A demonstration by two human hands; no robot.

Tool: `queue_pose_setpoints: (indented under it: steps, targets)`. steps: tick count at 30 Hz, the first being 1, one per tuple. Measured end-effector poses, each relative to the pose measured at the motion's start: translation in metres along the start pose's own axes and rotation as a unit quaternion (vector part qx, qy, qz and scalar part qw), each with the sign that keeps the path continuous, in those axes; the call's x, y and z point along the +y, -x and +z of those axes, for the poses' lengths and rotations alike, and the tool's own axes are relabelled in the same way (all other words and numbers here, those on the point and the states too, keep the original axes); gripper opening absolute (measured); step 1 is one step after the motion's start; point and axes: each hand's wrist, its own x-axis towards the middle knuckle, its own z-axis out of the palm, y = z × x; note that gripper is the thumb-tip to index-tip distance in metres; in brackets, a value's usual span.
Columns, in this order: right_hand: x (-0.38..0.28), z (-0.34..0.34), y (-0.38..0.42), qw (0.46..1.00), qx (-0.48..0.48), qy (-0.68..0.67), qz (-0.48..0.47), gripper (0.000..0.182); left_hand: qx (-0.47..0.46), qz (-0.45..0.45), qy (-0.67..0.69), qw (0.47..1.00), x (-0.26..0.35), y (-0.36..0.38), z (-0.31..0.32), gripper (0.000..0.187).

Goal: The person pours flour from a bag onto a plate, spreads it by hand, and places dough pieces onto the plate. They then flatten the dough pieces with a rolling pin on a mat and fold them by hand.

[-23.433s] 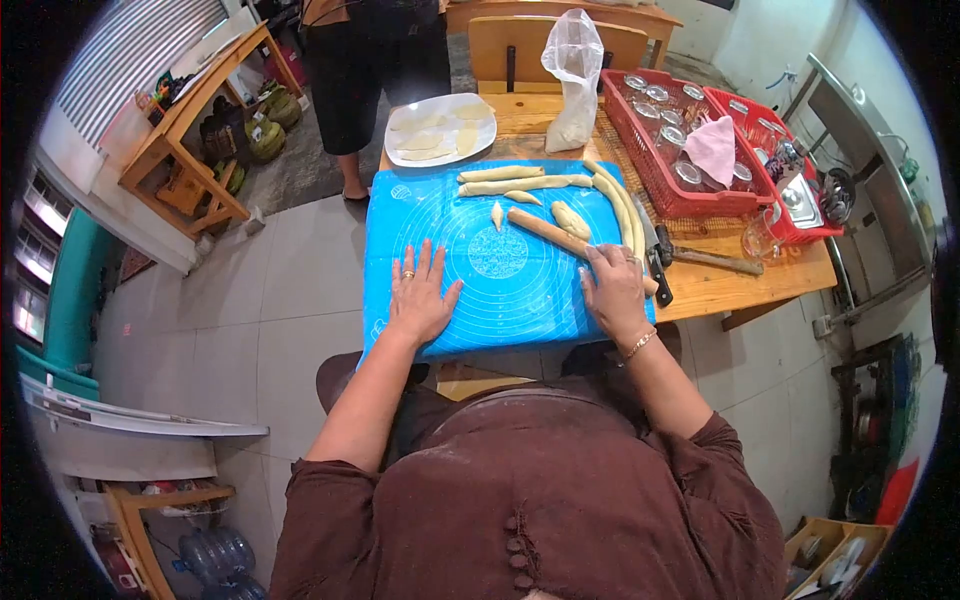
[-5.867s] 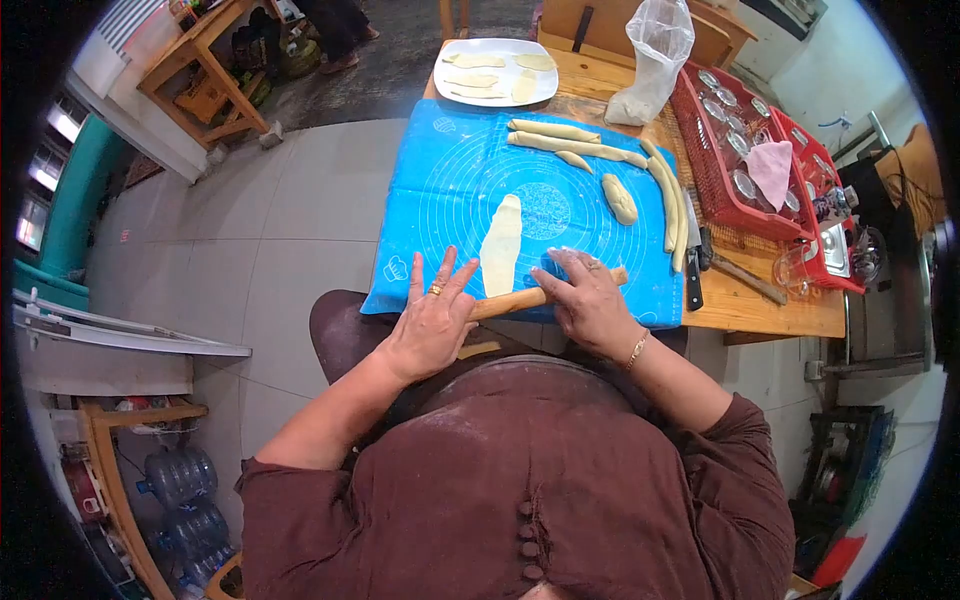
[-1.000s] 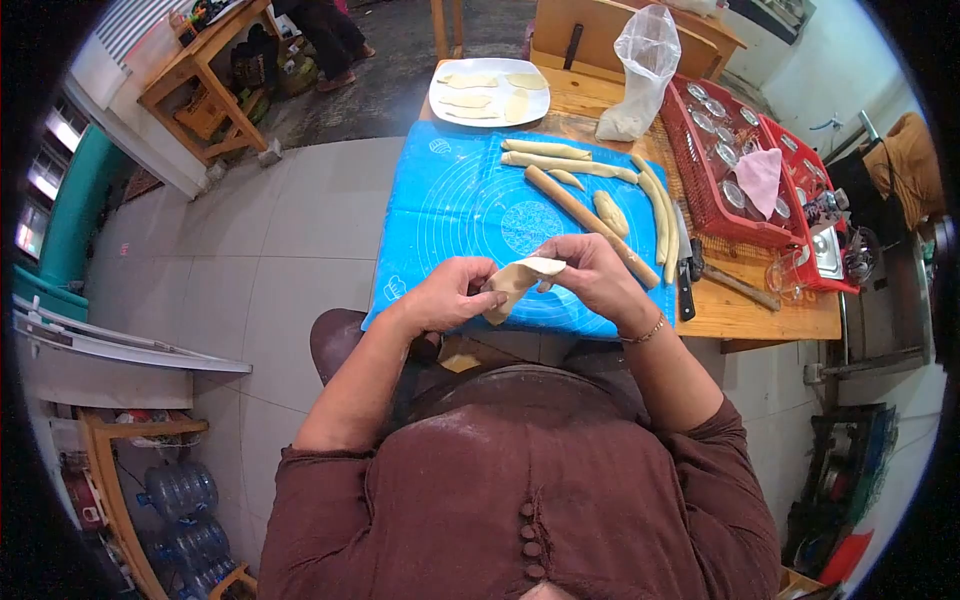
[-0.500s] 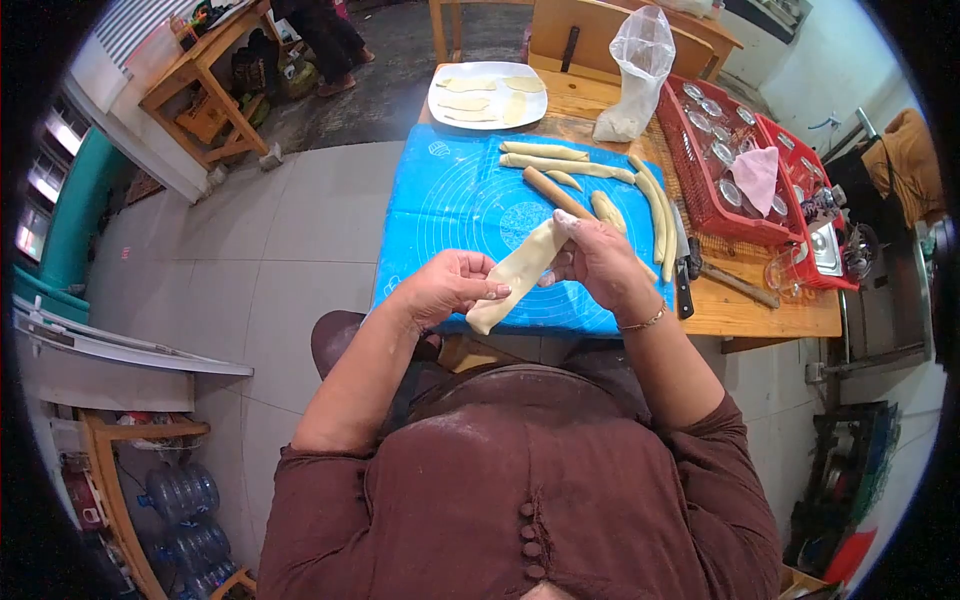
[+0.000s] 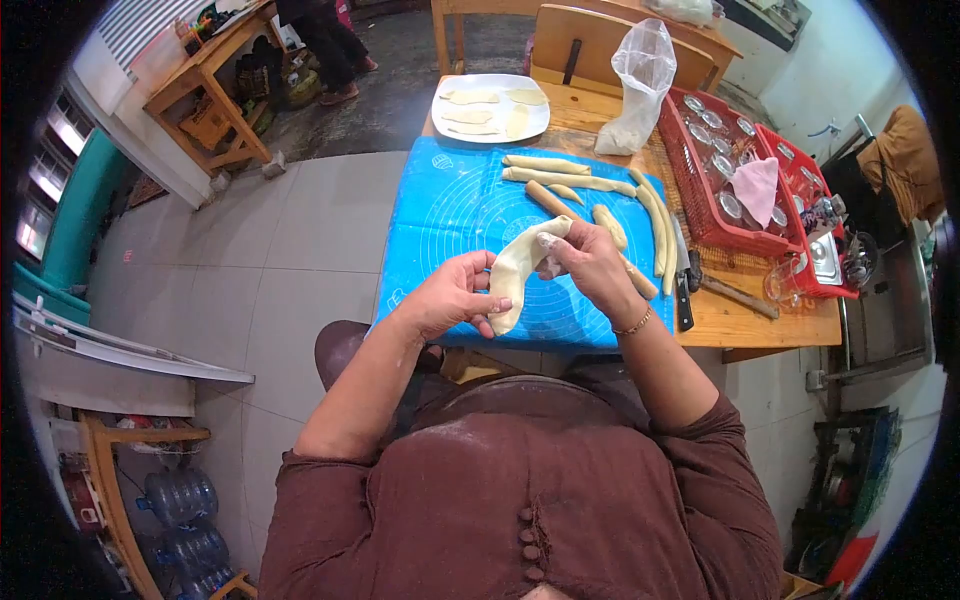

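A flattened strip of pale dough (image 5: 514, 270) hangs between my two hands above the blue baking mat (image 5: 425, 220). My left hand (image 5: 455, 293) pinches its lower end between thumb and fingers. Floury fingertips of my right hand (image 5: 590, 262) grip the upper end, and the strip bends in a curve. Behind it a wooden rolling pin (image 5: 546, 199) lies slantwise on the mat, partly hidden by my right hand. Dough ropes (image 5: 570, 180) rest along the mat's far side, with more dough ropes (image 5: 656, 222) at its right. A short dough lump (image 5: 609, 227) sits beside the pin.
A white plate (image 5: 540, 122) with several flat dough pieces stands at the back. Right of the mat are a knife (image 5: 684, 290), a stick (image 5: 738, 296) and a red crate (image 5: 700, 205) of glass jars. A plastic bag (image 5: 636, 90) stands behind. Another person (image 5: 325, 45) is far off.
The dough strip has gone from nearly straight and slanted to curved and more upright. My right hand has shifted slightly down, and its grip on the strip has changed.
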Motion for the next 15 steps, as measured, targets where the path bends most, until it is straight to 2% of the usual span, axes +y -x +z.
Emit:
queue_pose_setpoints:
  steps: [4,6,9,10,15]
  targets:
    - [-0.002,-0.004,-0.014,0.999,0.016,0.049,-0.017,0.018,0.008,0.035,-0.017,0.999,0.001,-0.009,-0.003,0.042]
    - [-0.012,-0.005,-0.025,0.989,0.039,0.132,-0.052,0.02,0.021,0.048,-0.034,0.998,0.008,-0.017,-0.004,0.042]
    - [-0.022,-0.015,-0.053,0.978,0.051,0.196,-0.047,0.019,0.047,0.072,-0.065,0.994,0.02,-0.038,-0.011,0.043]
    - [-0.026,-0.02,-0.064,0.966,0.038,0.242,-0.083,0.02,0.061,0.083,-0.08,0.992,0.024,-0.046,-0.015,0.043]
    - [-0.033,-0.037,-0.124,0.939,0.076,0.328,-0.067,0.028,0.11,0.086,-0.118,0.983,0.044,-0.085,-0.04,0.044]
